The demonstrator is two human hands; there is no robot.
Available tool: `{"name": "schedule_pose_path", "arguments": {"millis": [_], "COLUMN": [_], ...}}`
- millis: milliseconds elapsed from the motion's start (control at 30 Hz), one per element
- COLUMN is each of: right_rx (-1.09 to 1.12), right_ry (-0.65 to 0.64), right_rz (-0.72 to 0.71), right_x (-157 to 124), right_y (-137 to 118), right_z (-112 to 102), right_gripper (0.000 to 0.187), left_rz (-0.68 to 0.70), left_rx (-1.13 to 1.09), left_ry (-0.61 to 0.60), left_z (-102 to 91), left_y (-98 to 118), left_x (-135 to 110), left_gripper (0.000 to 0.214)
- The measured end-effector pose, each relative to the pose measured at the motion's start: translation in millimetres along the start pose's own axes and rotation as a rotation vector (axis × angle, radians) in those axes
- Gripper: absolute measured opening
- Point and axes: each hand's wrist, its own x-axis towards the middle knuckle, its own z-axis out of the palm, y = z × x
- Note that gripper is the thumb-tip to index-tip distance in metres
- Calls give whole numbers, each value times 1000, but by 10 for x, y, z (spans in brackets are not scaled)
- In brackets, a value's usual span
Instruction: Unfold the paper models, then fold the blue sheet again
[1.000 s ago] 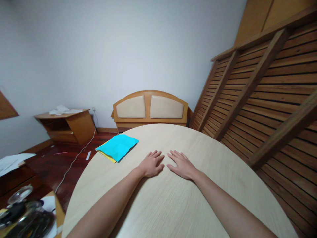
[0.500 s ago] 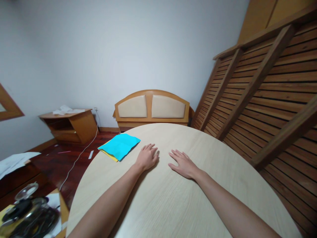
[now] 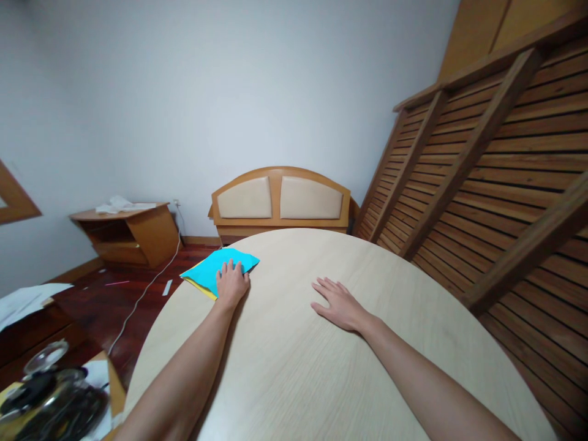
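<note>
A small stack of paper sheets, cyan (image 3: 212, 267) on top with a yellow sheet's edge (image 3: 206, 291) showing beneath, lies at the far left edge of a round pale wooden table (image 3: 321, 380). My left hand (image 3: 232, 283) rests on the near right corner of the cyan sheet, fingers stretched forward and lying flat on it. My right hand (image 3: 339, 302) lies flat on the bare tabletop near the middle, fingers spread, holding nothing.
A wooden headboard with two beige panels (image 3: 280, 199) stands against the wall behind the table. A slatted wooden frame (image 3: 496, 171) leans at the right. A low wooden cabinet (image 3: 126, 234) and a white cable (image 3: 142, 294) are on the floor at left. Cluttered items (image 3: 50, 398) sit bottom left.
My left hand has slid left and forward from beside my right hand onto the cyan paper. My right hand has stayed in place.
</note>
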Motion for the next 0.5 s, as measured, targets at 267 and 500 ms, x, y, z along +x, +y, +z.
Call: {"name": "schedule_pose_path", "arguments": {"millis": [267,500], "right_rx": [8,19], "right_ry": [-2,12], "right_rz": [3,-5], "right_x": [7,-1], "right_y": [4,-8], "right_z": [-4,-2], "right_gripper": [73,71], "left_rz": [24,149], "left_rx": [-22,24], "left_ry": [-24,83], "left_z": [-52,-109], "left_y": [-16,213], "left_x": [14,-66], "left_gripper": [39,41]}}
